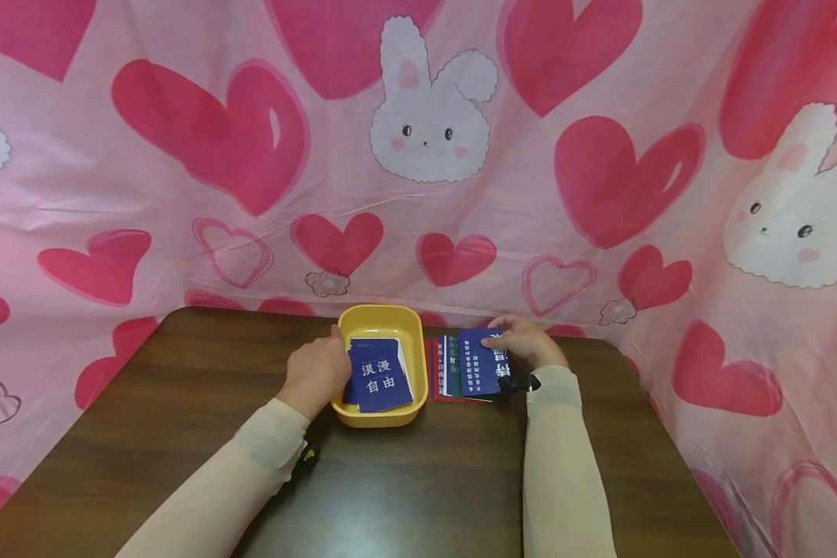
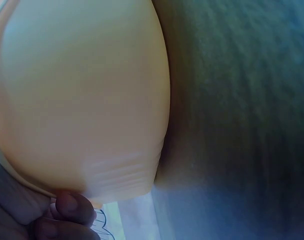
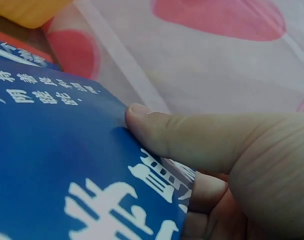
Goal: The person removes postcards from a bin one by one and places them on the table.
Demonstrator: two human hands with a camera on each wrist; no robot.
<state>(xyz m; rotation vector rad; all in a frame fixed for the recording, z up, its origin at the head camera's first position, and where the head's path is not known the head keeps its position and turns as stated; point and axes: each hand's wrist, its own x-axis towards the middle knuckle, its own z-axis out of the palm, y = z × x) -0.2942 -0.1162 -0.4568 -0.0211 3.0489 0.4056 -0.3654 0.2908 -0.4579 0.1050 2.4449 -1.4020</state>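
A yellow plastic tray [image 1: 380,419] stands on the table with blue cards [image 1: 382,380] lying in it, the top one printed with large white characters. My left hand [image 1: 316,373] grips the tray's left rim; the left wrist view shows fingertips [image 2: 74,207] curled over the edge beside the tray's smooth outer wall [image 2: 87,100]. Right of the tray, my right hand [image 1: 526,345] pinches a blue card [image 1: 479,360] with white writing, its thumb [image 3: 162,127] flat on the face and the other fingers underneath. This card overlaps a spread of red, green and blue cards [image 1: 444,372].
The dark wooden table [image 1: 390,496] carries everything. A pink curtain [image 1: 363,194] with hearts and rabbits hangs right behind the table's back edge and along both sides. Dark straps with small devices sit at both wrists.
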